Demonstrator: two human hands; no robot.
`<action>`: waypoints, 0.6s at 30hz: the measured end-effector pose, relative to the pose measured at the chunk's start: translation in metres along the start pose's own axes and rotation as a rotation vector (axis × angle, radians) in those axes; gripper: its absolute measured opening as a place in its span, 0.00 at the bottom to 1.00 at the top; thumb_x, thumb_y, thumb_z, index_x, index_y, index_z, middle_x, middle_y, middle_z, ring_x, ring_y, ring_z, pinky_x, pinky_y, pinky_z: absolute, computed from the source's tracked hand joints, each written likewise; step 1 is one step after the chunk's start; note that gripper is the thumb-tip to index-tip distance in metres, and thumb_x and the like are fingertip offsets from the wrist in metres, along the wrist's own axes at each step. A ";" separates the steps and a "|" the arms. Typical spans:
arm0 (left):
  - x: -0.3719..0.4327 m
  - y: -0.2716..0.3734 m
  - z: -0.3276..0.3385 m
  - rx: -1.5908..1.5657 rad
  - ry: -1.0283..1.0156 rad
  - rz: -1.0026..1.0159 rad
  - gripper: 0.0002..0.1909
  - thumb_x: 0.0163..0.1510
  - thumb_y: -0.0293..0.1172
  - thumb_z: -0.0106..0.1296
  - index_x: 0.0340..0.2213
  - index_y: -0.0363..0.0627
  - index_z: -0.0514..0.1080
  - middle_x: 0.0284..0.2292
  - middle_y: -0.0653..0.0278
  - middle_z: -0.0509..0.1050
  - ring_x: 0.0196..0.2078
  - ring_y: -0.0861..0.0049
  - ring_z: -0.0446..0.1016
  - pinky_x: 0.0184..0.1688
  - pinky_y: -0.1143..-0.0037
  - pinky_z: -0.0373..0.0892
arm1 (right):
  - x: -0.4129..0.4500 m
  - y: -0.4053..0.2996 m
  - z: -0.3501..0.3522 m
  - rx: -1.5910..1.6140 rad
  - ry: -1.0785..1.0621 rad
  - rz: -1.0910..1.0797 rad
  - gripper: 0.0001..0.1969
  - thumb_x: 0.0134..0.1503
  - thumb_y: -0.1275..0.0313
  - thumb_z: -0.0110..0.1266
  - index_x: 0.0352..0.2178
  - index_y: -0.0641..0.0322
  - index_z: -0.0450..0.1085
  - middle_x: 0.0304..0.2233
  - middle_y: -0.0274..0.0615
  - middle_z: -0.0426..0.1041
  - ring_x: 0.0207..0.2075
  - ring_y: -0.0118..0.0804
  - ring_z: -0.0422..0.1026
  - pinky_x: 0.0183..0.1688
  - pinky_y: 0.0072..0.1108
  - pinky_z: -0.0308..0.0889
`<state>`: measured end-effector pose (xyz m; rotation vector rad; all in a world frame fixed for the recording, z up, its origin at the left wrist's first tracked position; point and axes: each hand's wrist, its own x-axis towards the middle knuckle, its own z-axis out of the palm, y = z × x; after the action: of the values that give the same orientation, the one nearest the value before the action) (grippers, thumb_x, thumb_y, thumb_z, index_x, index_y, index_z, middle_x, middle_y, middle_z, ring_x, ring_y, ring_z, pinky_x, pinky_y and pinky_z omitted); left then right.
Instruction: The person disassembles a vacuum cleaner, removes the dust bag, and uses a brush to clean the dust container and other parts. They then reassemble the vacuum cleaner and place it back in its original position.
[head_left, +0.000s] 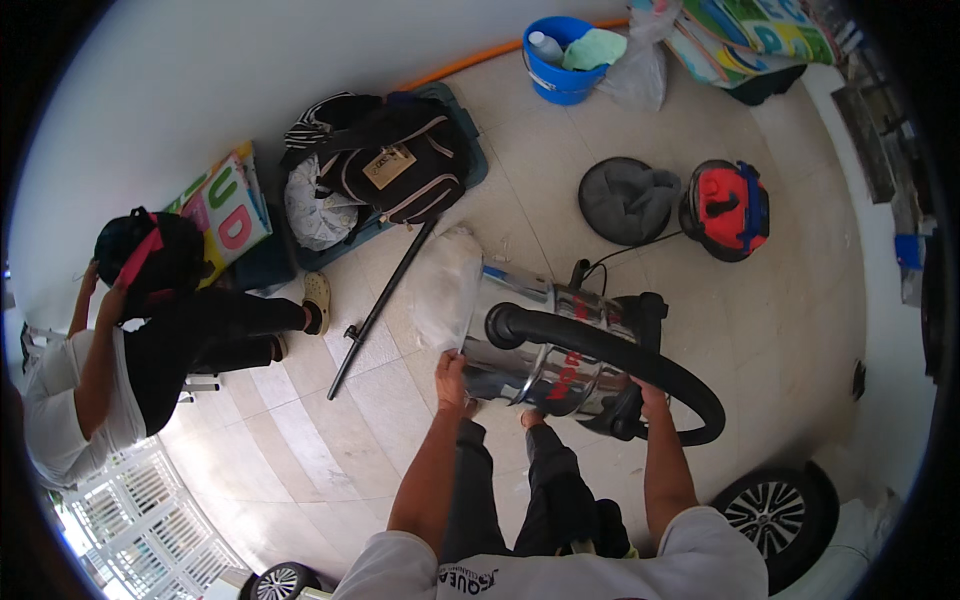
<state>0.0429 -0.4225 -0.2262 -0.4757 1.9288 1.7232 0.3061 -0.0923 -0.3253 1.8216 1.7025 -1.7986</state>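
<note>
A shiny metal vacuum cleaner drum (547, 337) lies tilted on its side before me, its wheeled base to the right. My left hand (451, 379) grips the rim at its open end. My right hand (651, 397) holds the base end, its fingers partly hidden behind the black parts. A thick black hose (622, 345) arches over the drum. At the open mouth there is a whitish, translucent plastic bag (444, 289). The red-and-black vacuum motor head (726, 210) rests on the floor beyond, beside a dark grey round filter (628, 201). A cord runs from the head towards the drum.
A black extension tube (382, 311) lies on the tiles at left. Behind it stand a teal bin (474, 150) with bags and a blue bucket (564, 81) with a bottle and cloth. Another person (97, 367) holds a dark bag at far left. A car wheel (772, 521) is at lower right.
</note>
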 end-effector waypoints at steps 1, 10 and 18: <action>0.004 0.003 -0.013 -0.109 0.044 -0.059 0.12 0.48 0.36 0.40 0.28 0.39 0.65 0.23 0.69 0.64 0.26 0.82 0.60 0.31 0.82 0.58 | -0.012 -0.015 0.011 0.039 -0.066 -0.025 0.23 0.42 0.66 0.52 0.42 0.58 0.59 0.38 0.35 0.63 0.40 0.31 0.60 0.44 0.22 0.55; 0.053 0.020 -0.109 -0.181 0.251 0.013 0.12 0.48 0.32 0.42 0.34 0.39 0.65 0.23 0.71 0.65 0.26 0.85 0.61 0.31 0.83 0.59 | -0.158 -0.170 0.087 -0.117 -0.075 -0.290 0.18 0.40 0.67 0.52 0.33 0.64 0.62 0.28 0.38 0.66 0.30 0.30 0.64 0.34 0.20 0.59; 0.087 0.011 -0.160 -0.266 0.337 -0.155 0.14 0.48 0.28 0.41 0.38 0.39 0.65 0.30 0.67 0.68 0.30 0.83 0.64 0.36 0.83 0.60 | -0.287 -0.278 0.211 -0.247 -0.017 -0.397 0.19 0.36 0.65 0.55 0.28 0.67 0.62 0.22 0.38 0.66 0.23 0.28 0.64 0.26 0.19 0.61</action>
<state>-0.0558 -0.5728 -0.2572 -1.0440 1.8242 1.8995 0.0594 -0.3067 -0.0132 1.4443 2.2885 -1.6162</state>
